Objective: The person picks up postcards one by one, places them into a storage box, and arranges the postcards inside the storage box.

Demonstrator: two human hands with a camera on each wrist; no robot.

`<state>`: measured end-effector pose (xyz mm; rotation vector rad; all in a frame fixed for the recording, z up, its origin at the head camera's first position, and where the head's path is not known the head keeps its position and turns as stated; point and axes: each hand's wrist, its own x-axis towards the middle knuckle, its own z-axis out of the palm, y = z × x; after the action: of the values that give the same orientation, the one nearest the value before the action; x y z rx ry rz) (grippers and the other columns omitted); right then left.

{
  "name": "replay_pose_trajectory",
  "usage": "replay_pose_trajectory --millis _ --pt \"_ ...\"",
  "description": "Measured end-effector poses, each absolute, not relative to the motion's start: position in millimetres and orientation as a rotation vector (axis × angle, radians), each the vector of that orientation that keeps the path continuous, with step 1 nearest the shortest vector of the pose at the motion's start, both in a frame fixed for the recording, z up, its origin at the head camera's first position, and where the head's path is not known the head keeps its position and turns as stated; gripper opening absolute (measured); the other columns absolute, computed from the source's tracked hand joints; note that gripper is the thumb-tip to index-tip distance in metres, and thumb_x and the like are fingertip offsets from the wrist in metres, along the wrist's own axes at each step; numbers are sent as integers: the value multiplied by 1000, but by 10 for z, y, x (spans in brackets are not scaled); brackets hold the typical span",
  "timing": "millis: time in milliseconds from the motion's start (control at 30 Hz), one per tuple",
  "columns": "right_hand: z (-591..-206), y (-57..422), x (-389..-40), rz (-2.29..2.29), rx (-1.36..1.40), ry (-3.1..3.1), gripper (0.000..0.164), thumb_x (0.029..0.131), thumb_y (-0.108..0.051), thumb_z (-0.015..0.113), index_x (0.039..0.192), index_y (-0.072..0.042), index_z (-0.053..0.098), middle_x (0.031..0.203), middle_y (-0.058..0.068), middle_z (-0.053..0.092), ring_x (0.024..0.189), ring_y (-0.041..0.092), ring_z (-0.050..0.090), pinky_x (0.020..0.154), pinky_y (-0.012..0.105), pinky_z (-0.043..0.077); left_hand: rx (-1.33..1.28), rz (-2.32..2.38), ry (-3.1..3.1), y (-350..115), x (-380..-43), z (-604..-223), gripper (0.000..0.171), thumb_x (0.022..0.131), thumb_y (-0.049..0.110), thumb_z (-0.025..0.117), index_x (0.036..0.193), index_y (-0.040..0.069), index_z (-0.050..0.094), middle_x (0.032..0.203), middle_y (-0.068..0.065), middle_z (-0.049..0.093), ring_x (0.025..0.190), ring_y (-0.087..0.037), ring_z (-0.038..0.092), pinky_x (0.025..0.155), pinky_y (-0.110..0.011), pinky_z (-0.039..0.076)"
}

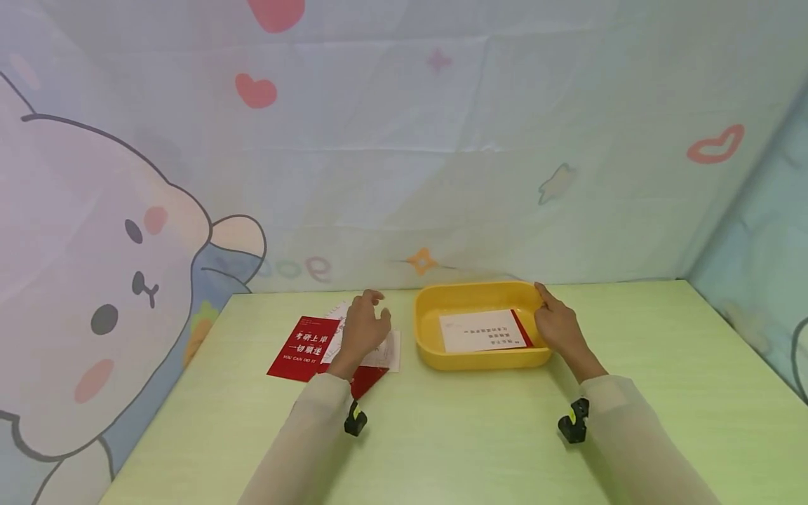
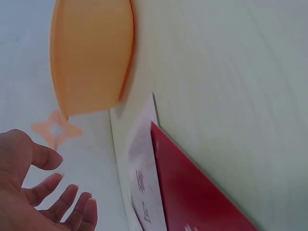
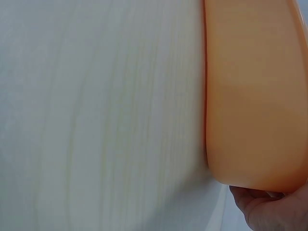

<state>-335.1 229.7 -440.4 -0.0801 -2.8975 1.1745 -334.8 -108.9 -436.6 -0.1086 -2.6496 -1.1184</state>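
A yellow plastic tray [image 1: 482, 362] stands near the back of the table. Inside it lies a white printed card [image 1: 473, 331] with a red piece under its right side. My right hand [image 1: 558, 326] grips the tray's right end, thumb at the rim; the right wrist view shows its curled fingers [image 3: 257, 207] against the wall. My left hand [image 1: 361, 328] hovers over a loose spread of cards, its fingers loosely bent and apart, holding nothing in the left wrist view. Beneath and beside it are a red card [image 1: 304, 349] with white lettering, white cards [image 1: 393, 351] and another red piece [image 1: 368, 381].
The pale green table [image 1: 467, 435] ends at a printed cloth backdrop [image 1: 404, 175] just behind the tray. Another cloth panel [image 1: 757, 280] borders the right side. A dark cable [image 1: 797, 358] hangs at the far right edge.
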Motion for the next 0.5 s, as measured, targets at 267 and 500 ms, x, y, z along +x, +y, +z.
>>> replay_pose_trajectory --millis 267,500 --pt "-4402 2320 -3381 1186 -74 -2905 61 98 -14 18 158 -5 13 161 28 21 147 49 23 120 59 21 -53 -1029 -2654 -1377 -3282 -4456 34 94 12 57 126 -1 56 122 -25 59 107 -38 58 90 -51 51" --pt "-4416 2327 -3401 1187 -71 -2909 61 98 -15 17 159 -6 12 161 27 20 148 48 22 120 59 21 30 -980 -2681 -1562 -3252 -4381 39 94 16 58 129 -1 54 123 -26 58 108 -40 57 92 -54 50"
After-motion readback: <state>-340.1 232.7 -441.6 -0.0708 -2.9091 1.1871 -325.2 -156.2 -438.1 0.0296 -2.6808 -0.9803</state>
